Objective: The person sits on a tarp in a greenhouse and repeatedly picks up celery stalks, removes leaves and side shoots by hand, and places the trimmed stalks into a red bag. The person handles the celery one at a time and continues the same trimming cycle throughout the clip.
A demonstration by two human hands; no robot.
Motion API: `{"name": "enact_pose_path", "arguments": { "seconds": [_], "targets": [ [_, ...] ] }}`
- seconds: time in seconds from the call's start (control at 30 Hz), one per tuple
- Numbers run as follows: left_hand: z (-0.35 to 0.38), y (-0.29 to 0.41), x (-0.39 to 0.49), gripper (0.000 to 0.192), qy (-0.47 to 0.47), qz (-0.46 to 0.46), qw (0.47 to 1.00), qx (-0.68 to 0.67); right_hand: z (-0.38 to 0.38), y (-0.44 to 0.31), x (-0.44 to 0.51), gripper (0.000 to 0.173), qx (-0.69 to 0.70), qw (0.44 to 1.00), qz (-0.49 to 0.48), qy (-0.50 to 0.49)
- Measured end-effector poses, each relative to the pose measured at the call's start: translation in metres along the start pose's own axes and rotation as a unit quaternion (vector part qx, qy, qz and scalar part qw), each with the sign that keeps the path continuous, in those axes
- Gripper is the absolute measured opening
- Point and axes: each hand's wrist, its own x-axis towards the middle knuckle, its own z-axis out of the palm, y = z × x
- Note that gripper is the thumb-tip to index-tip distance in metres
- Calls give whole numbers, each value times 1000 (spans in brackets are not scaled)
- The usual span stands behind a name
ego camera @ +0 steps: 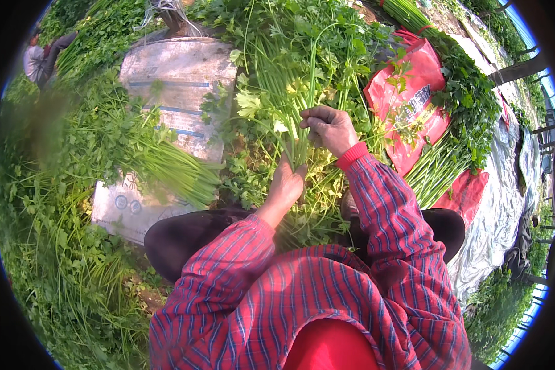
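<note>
My left hand (286, 184) is closed around the lower ends of a small bunch of leafy celery stalks (297, 150), which fan upward and away from me. Just above it, my right hand (331, 129) has its fingers curled, with thumb and forefinger close together against the stalks. Whether a stalk is pinched between them is hidden. One long green stalk (313, 69) rises past the right fingertips and bends over at its top. Yellowed leaves and thin stems (323, 199) lie beneath both hands.
At left, a bundle of cut celery (180, 171) rests on a whitish sack (175, 60) with blue stripes. To the right, a red printed bag (409, 101) lies over another celery bundle (437, 171), beside silvery plastic sheeting (490, 231). Another person (39, 60) sits far left among plants.
</note>
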Motion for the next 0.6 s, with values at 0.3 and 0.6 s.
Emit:
{"name": "enact_pose_path", "arguments": {
  "seconds": [0.3,0.6],
  "targets": [
    [2,1,-10,53,44,39,991,124,43,6,84,37,-494,853,77,-149],
    [1,9,-5,50,-16,-63,998,22,33,-2,72,29,-566,824,3,7]
  ]
}}
